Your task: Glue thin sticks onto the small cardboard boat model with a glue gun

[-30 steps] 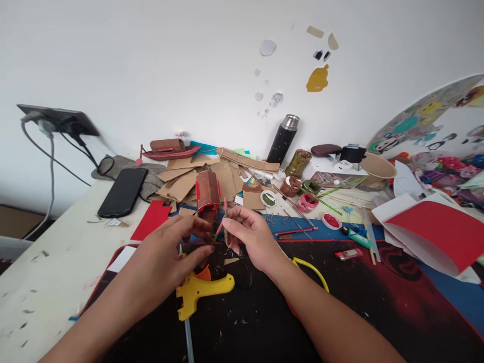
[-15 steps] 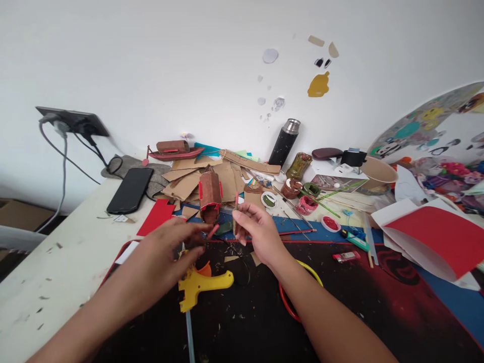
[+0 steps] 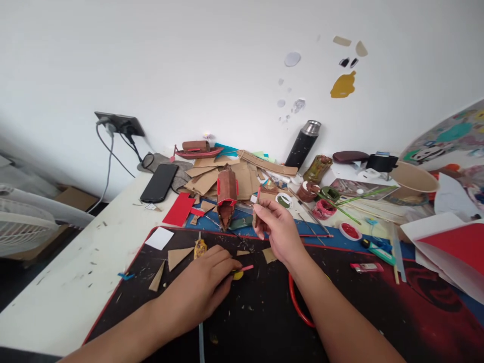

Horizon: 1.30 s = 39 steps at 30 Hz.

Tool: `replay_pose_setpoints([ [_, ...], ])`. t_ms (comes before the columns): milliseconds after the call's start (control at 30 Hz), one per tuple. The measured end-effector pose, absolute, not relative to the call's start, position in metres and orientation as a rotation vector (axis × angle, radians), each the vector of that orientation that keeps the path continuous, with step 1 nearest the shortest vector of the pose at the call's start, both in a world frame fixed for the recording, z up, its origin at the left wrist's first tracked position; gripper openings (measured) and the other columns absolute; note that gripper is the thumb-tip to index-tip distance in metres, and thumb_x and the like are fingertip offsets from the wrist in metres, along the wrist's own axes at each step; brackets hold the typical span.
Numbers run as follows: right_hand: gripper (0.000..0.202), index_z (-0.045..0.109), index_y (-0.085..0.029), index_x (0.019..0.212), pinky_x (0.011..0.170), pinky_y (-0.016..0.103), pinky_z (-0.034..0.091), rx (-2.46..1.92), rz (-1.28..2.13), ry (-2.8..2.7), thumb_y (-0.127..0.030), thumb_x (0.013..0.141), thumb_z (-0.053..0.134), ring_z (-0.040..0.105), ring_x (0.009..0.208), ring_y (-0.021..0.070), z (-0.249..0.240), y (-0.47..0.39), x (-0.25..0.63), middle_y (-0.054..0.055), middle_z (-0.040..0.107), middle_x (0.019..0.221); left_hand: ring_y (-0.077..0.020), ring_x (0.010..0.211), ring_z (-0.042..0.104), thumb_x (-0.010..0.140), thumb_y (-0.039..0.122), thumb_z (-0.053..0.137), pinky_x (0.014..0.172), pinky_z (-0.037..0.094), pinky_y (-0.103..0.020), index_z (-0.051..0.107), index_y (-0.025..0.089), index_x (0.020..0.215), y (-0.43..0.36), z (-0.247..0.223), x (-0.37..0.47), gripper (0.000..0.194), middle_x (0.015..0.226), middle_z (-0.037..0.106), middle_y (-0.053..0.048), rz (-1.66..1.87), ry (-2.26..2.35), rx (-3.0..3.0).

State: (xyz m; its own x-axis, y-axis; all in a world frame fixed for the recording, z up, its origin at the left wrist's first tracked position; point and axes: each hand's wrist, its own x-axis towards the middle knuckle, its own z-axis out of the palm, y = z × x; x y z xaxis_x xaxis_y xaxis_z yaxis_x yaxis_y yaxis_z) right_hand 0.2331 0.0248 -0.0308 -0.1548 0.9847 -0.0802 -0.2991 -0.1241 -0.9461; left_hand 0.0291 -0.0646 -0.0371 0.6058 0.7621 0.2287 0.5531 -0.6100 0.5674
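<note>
My left hand is closed over the yellow glue gun, covering most of its body; a small pink-tipped piece pokes out from its fingertips. Raised above the mat, my right hand pinches a thin brown piece with a pink tip, held upright. The larger brown boat model with red trim stands just left of my right hand, touched by neither hand. A clear glue stick extends from below my left hand.
Behind lie cardboard scraps, a small boat, a black flask and paint jars. A phone is at left. Beneath my right forearm is a red ring; a cutter and lighter lie right.
My left hand has lowered onto the glue gun and closed over it. My right hand still pinches its brown piece. The view has shifted left, showing a white fan.
</note>
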Motion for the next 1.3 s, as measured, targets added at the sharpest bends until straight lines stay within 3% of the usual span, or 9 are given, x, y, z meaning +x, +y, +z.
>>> replay_pose_setpoints([
  [200,0.039,0.063,-0.021,0.088,0.038,0.019,0.036,-0.984,1.549,-1.046,-0.052,0.078,0.085,0.053,0.046,0.01,-0.035,0.022,0.228,-0.004,0.061,0.059,-0.0235,0.09,0.065,0.102,0.008,0.046,0.082,0.054,-0.037,0.066,0.019,0.12,-0.071,-0.047,0.021,0.029,0.101,0.071,-0.009,0.726,1.082,2.59],
  [467,0.038,0.064,-0.02,0.087,0.038,0.019,0.037,-0.993,1.527,-1.036,-0.05,0.078,0.086,0.052,0.045,0.0096,-0.035,0.023,0.229,-0.005,0.06,0.059,-0.0252,0.085,0.062,0.106,0.013,0.043,0.073,0.054,-0.037,0.066,0.013,0.118,-0.058,-0.046,0.047,0.025,0.095,0.068,-0.01,0.532,0.806,2.965],
  [700,0.038,0.064,-0.02,0.086,0.037,0.018,0.037,-1.0,1.552,-1.033,-0.05,0.077,0.086,0.053,0.045,0.01,-0.04,0.025,0.23,-0.004,0.061,0.057,-0.0241,0.085,0.062,0.104,0.007,0.044,0.07,0.055,-0.034,0.061,0.013,0.13,-0.057,-0.051,0.017,0.031,0.096,0.066,-0.009,0.594,0.885,2.917],
  [1033,0.037,0.064,-0.021,0.087,0.037,0.019,0.036,-1.001,1.563,-1.061,-0.051,0.078,0.084,0.053,0.045,0.01,-0.046,0.029,0.23,-0.005,0.061,0.056,-0.021,0.089,0.067,0.108,0.013,0.045,0.075,0.057,-0.03,0.066,0.017,0.125,-0.055,-0.049,0.005,0.027,0.099,0.071,-0.008,0.747,1.014,2.721],
  [1167,0.038,0.063,-0.022,0.089,0.038,0.019,0.036,-1.03,1.554,-1.117,-0.053,0.079,0.081,0.055,0.046,0.0109,-0.047,0.029,0.23,-0.005,0.061,0.058,-0.0189,0.093,0.071,0.107,0.023,0.049,0.081,0.057,-0.028,0.071,0.023,0.118,-0.047,-0.036,0.002,0.024,0.101,0.075,-0.006,0.892,1.139,2.385],
  [1300,0.035,0.062,-0.022,0.091,0.04,0.02,0.038,-1.051,1.51,-1.222,-0.052,0.082,0.078,0.056,0.049,0.0113,-0.047,0.027,0.229,-0.005,0.06,0.059,-0.0233,0.088,0.075,0.1,0.048,0.059,0.078,0.059,-0.031,0.076,0.027,0.111,-0.027,-0.016,-0.003,0.029,0.101,0.081,-0.003,0.938,1.472,1.986],
])
